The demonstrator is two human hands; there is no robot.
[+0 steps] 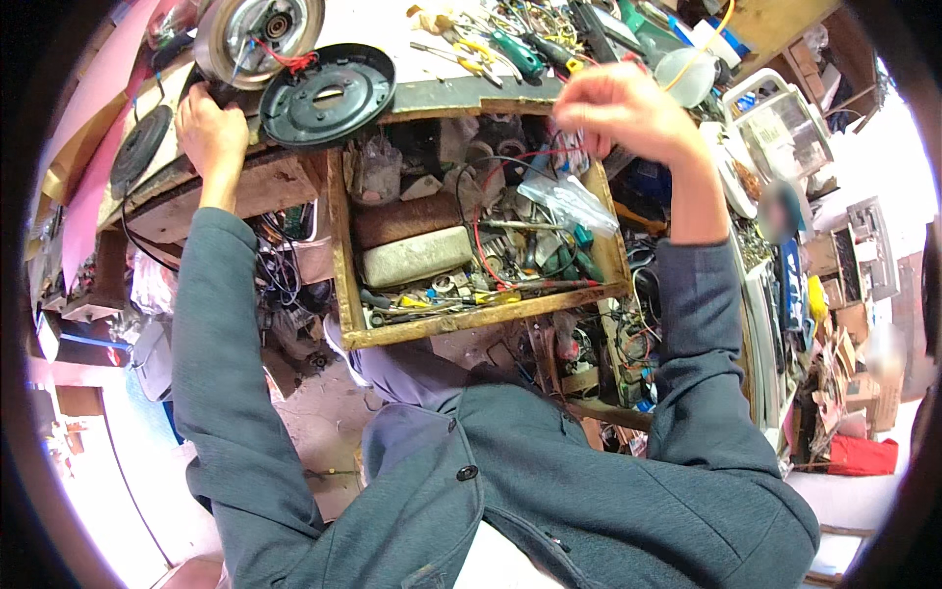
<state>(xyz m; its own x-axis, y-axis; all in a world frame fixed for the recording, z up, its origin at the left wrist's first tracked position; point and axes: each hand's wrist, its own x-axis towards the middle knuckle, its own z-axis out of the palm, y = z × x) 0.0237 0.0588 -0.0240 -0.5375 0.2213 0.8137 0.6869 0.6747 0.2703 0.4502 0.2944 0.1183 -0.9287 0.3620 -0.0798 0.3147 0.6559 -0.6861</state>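
Note:
At the bench's left, my left hand [210,135] reaches up beside a round metal hub wheel [221,44]. Its fingers are bent against something dark at the wheel's lower edge, too hidden to name. The hub has a bearing in its centre and a bundle of red wires [292,59]. Next to it, a black round cover [329,96] overhangs the bench edge. Over the right side of an open wooden drawer [442,329], my right hand [628,110] hangs with curled, closed fingers. A thin red wire [535,153] runs up close to the fingertips; their grip on it is unclear.
The drawer holds a pale block [417,257], a plastic bag [569,201] and many small parts. Pliers and screwdrivers [515,54] crowd the bench top. A black disc [140,147] lies far left. Clear containers [780,128] and boxes stand at the right.

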